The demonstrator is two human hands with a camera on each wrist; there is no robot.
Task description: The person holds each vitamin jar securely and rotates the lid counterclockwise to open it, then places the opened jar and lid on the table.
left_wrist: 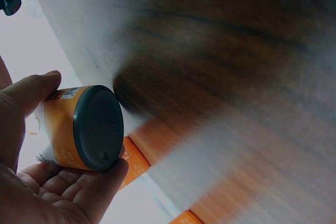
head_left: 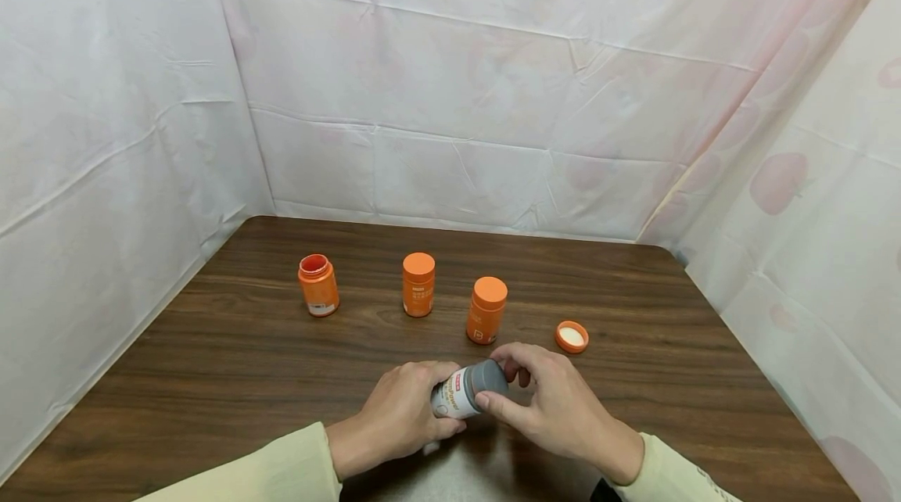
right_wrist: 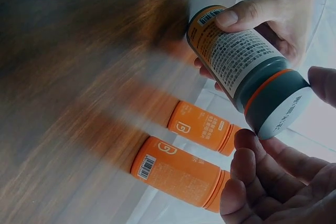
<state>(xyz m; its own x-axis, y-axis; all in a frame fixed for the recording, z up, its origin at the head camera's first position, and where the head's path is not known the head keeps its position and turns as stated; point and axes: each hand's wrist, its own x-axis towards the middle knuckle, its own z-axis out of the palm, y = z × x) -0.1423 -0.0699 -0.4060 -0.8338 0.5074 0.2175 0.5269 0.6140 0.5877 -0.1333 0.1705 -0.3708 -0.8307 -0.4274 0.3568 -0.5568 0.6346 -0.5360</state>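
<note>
In the head view my left hand point(head_left: 401, 412) grips a grey-capped pill bottle point(head_left: 450, 396) with a white label, tilted on its side. The left wrist view shows its dark round base point(left_wrist: 98, 128) and an orange part of the label. My right hand point(head_left: 556, 400) pinches the bottle's grey cap point(head_left: 489, 378) between thumb and fingers. In the right wrist view the cap point(right_wrist: 278, 106) has an orange ring at its lower edge and writing on its pale top. Whether it is loosened I cannot tell.
Beyond my hands, two capped orange bottles point(head_left: 418, 285) point(head_left: 486, 310) stand upright on the dark wooden table point(head_left: 232, 377). An uncapped orange bottle point(head_left: 319, 285) stands at the left. An orange cap point(head_left: 572, 337) lies upside down at the right. Pale sheets point(head_left: 450, 95) hang around the table.
</note>
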